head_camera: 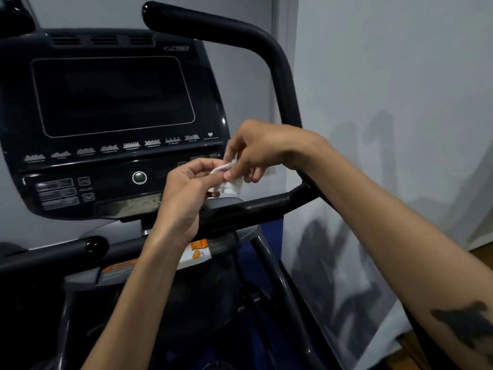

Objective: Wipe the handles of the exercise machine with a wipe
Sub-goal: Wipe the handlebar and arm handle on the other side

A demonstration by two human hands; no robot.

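Note:
A small white wipe [231,186] hangs crumpled between both hands, in front of the console's lower right corner. My left hand [186,193] pinches it from below and my right hand [256,153] pinches it from above. The black right handle [277,73] of the exercise machine curves up behind my right wrist and bends left at the top. A lower black handlebar [264,205] runs just beneath the hands. Neither hand touches a handle.
The black console [112,102] with a dark screen and buttons fills the left. A short black grip [92,245] sticks out at lower left. A white wall [400,102] stands close on the right. Machine frame bars and blue floor lie below.

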